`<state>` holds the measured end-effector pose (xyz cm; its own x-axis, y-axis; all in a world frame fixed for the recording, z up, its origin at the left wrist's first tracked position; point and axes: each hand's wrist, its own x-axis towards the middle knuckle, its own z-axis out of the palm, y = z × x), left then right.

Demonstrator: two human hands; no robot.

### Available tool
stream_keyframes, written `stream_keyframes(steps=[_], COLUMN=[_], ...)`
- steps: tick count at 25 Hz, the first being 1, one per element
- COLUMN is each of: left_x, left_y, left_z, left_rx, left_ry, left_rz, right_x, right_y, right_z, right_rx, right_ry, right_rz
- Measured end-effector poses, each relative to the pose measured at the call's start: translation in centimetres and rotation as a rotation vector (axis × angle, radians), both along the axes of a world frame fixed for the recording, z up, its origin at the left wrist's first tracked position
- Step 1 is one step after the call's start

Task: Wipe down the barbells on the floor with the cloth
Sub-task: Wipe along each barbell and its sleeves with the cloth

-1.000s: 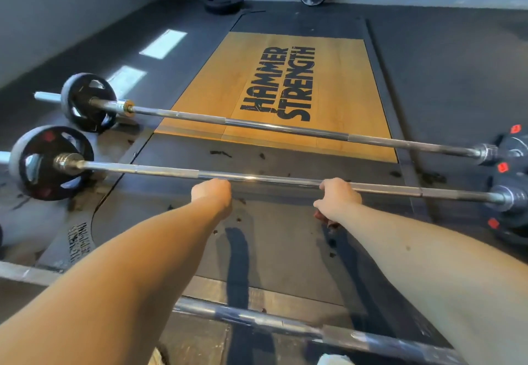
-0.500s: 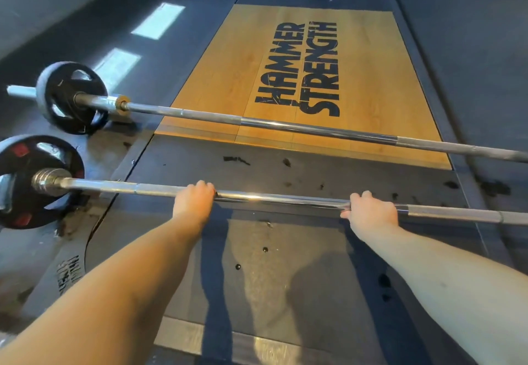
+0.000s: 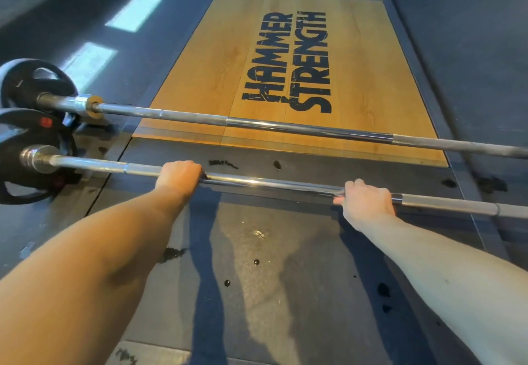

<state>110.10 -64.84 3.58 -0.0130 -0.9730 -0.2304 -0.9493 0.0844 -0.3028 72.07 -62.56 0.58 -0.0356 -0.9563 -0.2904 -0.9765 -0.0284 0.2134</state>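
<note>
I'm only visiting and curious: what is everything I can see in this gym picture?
near barbell: one, silver, over the dark mat, gripped by both hands.
far barbell: one, silver, across the wooden platform's near edge.
weight plates: two, black, on the bars' left ends; the nearer one has red marks.
wooden platform: one, tan, dark HAMMER STRENGTH lettering, beyond the bars.
rubber mat: one, dark grey, scuffed, under the arms.
sunlight patches: two, pale, floor at upper left.
left hand: curled round the near barbell.
right hand: curled round it, further right.

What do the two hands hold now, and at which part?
Both the left hand and right hand grip the nearer barbell on its bare shaft.
</note>
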Motion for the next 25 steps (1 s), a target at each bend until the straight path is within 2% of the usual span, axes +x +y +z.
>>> stream_keyframes(steps=[6,14,17,19,21,23,24,25], left_x=[0.0,0.1,-0.4,-1.2,-2.2,-2.8,-2.9,-2.8], left_y=[-5.0,-4.8,-4.2,-4.0,-3.5,-2.9,-2.8,-2.7], left_z=[-0.6,-1.7,-1.6,-1.6,-1.5,-1.7,-1.8,-1.7], left_rx=[0.022,-0.019,-0.036,-0.049,-0.059,-0.070,-0.080,-0.094], left_ry=[-0.037,-0.122,-0.058,-0.036,0.019,0.117,0.170,0.210], left_rz=[-0.058,-0.080,-0.018,0.004,0.002,0.004,0.008,0.017], right_x=[-0.3,-1.0,-1.4,-1.7,-2.5,-3.6,-4.2,-4.5], right_y=[-2.5,-2.7,-1.7,-0.9,-1.2,-1.7,-1.4,-0.7], right_z=[-0.2,-1.3,-1.2,-0.6,1.3,3.1,3.1,2.5], right_rx=[-0.072,-0.159,-0.149,-0.212,-0.393,-0.590,-0.594,-0.536], right_ry=[-0.083,-0.141,-0.308,-0.514,-0.806,-1.066,-1.104,-1.041], right_rz=[-0.067,-0.066,-0.168,-0.302,-0.447,-0.502,-0.480,-0.426])
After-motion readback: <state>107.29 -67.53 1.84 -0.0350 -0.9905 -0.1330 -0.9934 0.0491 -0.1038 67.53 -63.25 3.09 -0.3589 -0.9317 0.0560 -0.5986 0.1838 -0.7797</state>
